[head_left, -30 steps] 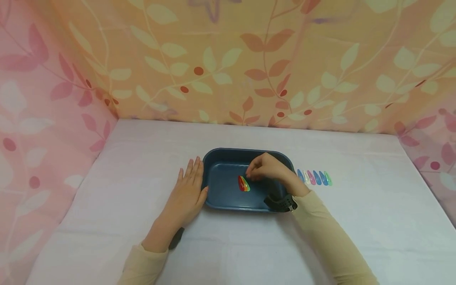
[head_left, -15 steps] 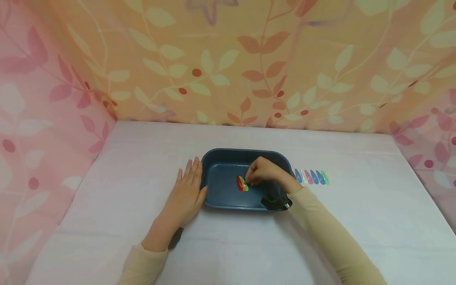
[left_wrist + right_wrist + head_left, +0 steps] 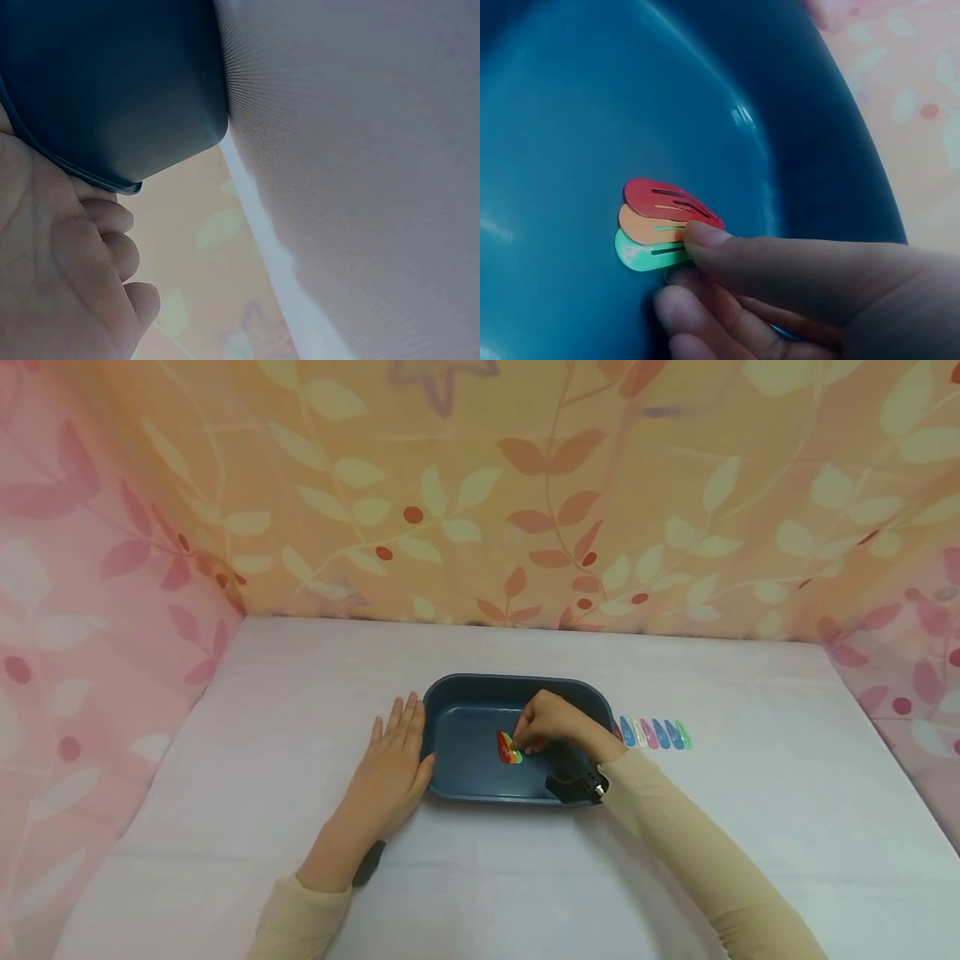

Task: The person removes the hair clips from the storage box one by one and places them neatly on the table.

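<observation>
A dark blue tray (image 3: 468,777) stands on the white cloth. Inside it, red, orange and green snap hair clips (image 3: 664,206) lie fanned and overlapping. My right hand (image 3: 551,722) reaches in over the tray's right side. Its thumb (image 3: 709,236) lies across the narrow ends of the orange and green clips, with curled fingers below, pinching at the green hair clip (image 3: 641,255); those ends are hidden. My left hand (image 3: 390,764) rests with straight fingers against the tray's left side. The left wrist view shows its palm (image 3: 52,247) beside the tray wall.
Right of the tray, several more hair clips (image 3: 652,733) lie in a row, blue, white, pink and green; a red one is partly hidden by my arm. Leaf-patterned cloth (image 3: 450,510) hangs behind the table and at both sides.
My right hand has moved slightly left and down, from beside the clips in the tray onto them. My left hand stays against the tray.
</observation>
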Demonstrator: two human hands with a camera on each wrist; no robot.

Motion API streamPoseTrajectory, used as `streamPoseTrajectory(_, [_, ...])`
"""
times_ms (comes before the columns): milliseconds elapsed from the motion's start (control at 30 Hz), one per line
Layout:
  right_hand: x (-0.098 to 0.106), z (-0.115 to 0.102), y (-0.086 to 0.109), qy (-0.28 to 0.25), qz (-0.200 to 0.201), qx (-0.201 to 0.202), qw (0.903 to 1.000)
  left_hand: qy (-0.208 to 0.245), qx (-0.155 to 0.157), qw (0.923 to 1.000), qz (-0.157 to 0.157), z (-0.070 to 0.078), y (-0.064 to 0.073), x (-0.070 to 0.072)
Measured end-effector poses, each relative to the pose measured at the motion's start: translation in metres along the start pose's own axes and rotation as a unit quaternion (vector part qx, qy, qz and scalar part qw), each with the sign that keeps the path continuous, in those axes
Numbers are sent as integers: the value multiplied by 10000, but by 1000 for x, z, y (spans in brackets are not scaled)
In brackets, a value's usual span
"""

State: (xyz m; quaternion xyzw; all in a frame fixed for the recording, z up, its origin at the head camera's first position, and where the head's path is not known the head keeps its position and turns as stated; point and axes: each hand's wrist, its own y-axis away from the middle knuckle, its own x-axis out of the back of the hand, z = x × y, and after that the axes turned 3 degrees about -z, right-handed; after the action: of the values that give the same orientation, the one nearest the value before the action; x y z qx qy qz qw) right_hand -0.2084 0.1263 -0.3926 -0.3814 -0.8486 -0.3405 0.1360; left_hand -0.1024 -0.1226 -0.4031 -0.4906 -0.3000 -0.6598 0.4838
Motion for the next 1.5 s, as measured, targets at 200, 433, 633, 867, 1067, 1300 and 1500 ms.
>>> streamPoseTrajectory(200, [0, -1, 1, 106, -7, -3, 9999, 23, 13, 10000, -33, 1, 0, 0])
streamPoseTrajectory(433, [-1, -3, 1, -76, -90, 22, 9999, 3, 23, 10000, -16, 1, 0, 1])
streamPoseTrajectory(633, [0, -2, 1, -259, -153, 11, 9995, 12, 32, 10000, -23, 1, -1, 0])
streamPoseTrajectory(867, [2, -1, 4, -338, -100, 99, 9993, 17, 41, 10000, -2, 0, -1, -1])
streamPoseTrajectory(1067, [4, -1, 4, -580, -33, 216, 9981, -37, 19, 10000, 29, 0, 0, 0])
streamPoseTrajectory(1300, [9, -1, 7, -731, 108, 223, 9970, -15, -24, 9999, 108, 0, 0, -1])
streamPoseTrajectory(1500, [11, -4, 10, -853, 72, 350, 9957, -17, -4, 10000, 92, 0, 0, -1])
